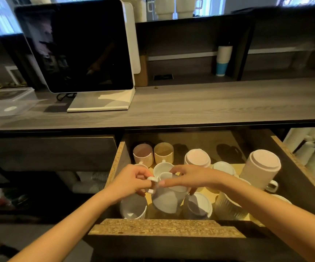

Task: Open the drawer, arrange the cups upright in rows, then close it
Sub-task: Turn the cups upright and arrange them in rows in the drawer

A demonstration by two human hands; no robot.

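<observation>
The drawer (164, 228) stands pulled open below the counter, with several white and beige cups inside. Over its front middle I hold a white mug (167, 200) tilted in the air. My left hand (132, 181) pinches its handle and my right hand (187, 178) grips its rim. Two ribbed cups (143, 155) stand upright at the back left. A tall white mug (260, 167) stands upside down at the right, and a cup (197, 157) behind my hands is also inverted. A ribbed cup (134, 207) at the front left lies tilted.
A dark screen on a white stand (81, 50) sits on the grey counter (209, 103) above the drawer. A clear plastic box (7, 101) is at the far left. Stacked paper cups (223, 59) stand on the back shelf, and more lie beside the drawer's right wall (300, 167).
</observation>
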